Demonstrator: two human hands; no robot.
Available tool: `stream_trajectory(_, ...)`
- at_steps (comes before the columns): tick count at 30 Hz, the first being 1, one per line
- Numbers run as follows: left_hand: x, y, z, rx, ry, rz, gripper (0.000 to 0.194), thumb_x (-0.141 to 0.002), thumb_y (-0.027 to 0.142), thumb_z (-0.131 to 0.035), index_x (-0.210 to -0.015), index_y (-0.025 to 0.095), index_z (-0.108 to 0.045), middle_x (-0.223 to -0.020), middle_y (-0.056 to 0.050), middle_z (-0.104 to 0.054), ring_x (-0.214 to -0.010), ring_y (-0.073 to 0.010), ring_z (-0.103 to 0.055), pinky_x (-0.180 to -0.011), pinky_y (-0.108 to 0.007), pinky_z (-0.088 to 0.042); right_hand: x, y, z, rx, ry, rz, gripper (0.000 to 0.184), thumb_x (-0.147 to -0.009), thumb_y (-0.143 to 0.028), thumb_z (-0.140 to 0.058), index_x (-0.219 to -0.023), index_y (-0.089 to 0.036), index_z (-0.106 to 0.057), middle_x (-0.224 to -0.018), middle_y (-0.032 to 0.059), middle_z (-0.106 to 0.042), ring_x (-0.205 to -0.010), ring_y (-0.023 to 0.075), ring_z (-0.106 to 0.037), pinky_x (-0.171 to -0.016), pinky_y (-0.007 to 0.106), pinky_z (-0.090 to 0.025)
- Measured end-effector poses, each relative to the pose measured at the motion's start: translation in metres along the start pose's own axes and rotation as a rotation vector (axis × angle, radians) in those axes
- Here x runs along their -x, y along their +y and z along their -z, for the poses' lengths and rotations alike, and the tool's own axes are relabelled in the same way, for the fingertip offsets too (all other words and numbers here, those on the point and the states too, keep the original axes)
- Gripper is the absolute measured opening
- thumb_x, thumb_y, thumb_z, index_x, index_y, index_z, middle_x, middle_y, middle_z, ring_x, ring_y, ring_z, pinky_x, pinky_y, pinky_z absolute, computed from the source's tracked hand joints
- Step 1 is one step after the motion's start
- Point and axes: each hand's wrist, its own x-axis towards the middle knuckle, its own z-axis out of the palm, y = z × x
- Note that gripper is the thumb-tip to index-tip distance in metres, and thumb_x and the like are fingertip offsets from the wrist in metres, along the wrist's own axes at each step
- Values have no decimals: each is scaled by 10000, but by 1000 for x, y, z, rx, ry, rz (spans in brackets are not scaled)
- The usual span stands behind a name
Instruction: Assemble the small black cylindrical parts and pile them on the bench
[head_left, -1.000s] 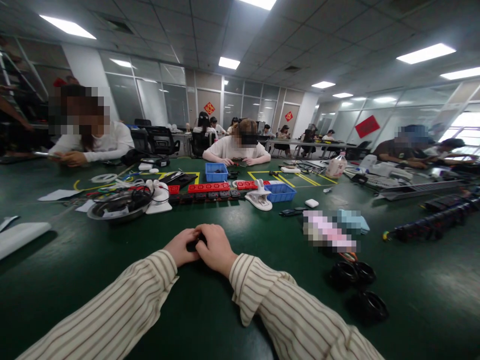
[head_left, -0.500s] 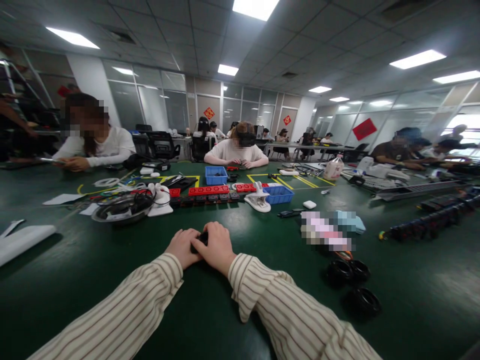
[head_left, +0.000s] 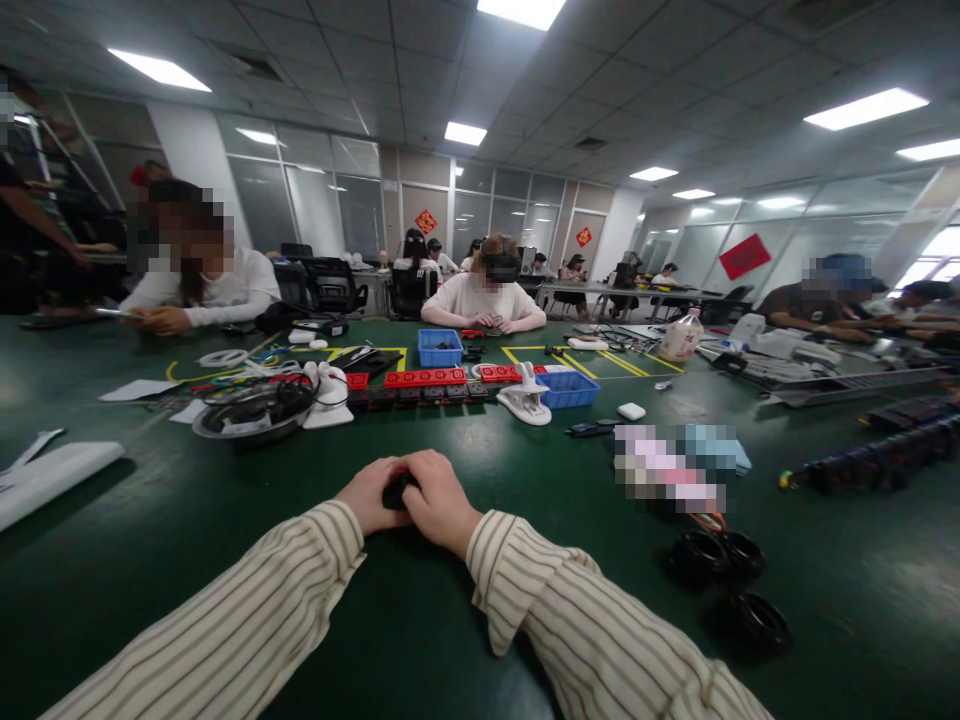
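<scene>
My left hand (head_left: 375, 494) and my right hand (head_left: 441, 503) meet over the green table (head_left: 247, 560), their fingers wrapped round a small black object (head_left: 397, 489). Only a dark patch of it shows between the thumbs, so its kind stays hidden. To the right lie several black rings (head_left: 763, 618) with hollow centres, apart from both hands. Striped cuffs cover my wrists.
Ahead, a row of red and black socket strips (head_left: 424, 378) runs near a white clip (head_left: 527, 398) and a blue bin (head_left: 568, 388). A metal bowl of cables (head_left: 251, 420) sits at left. A person (head_left: 491, 290) works opposite.
The view has swung slightly left, so the scene sits further right. My right hand's fingers have curled closer over the left, and less of the black object shows.
</scene>
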Motion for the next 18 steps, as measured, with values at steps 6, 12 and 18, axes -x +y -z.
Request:
stream_trajectory(6, -1, 8, 0, -127, 15, 54, 515, -578, 322, -694, -1054, 178, -561, -1020, -77, -609, -955, -259, -565, -864, -368, -441, -1, -3, 0, 84, 63, -136, 265, -824, -382, -541, -987, -175, -520, -969, 59, -534, -919, 204, -476, -809, 340, -364)
stream_trajectory(12, 0, 22, 4, -259, 32, 104, 259, -604, 301, -660, -821, 163, -627, -920, -93, -637, -913, -299, -574, -879, -423, -422, 0, -5, -4, 211, 109, -233, 259, -856, -412, -497, -940, -168, -516, -911, 74, -541, -873, 224, -487, -768, 353, -363)
stream_trajectory(18, 2, 25, 3, -269, 45, 93, 256, -593, 286, -673, -814, 161, -648, -937, -98, -646, -934, -293, -577, -904, -416, -419, 0, -5, -3, 177, 113, -215, 192, -828, -358, -536, -872, -171, -542, -871, 60, -569, -856, 219, -504, -780, 363, -364)
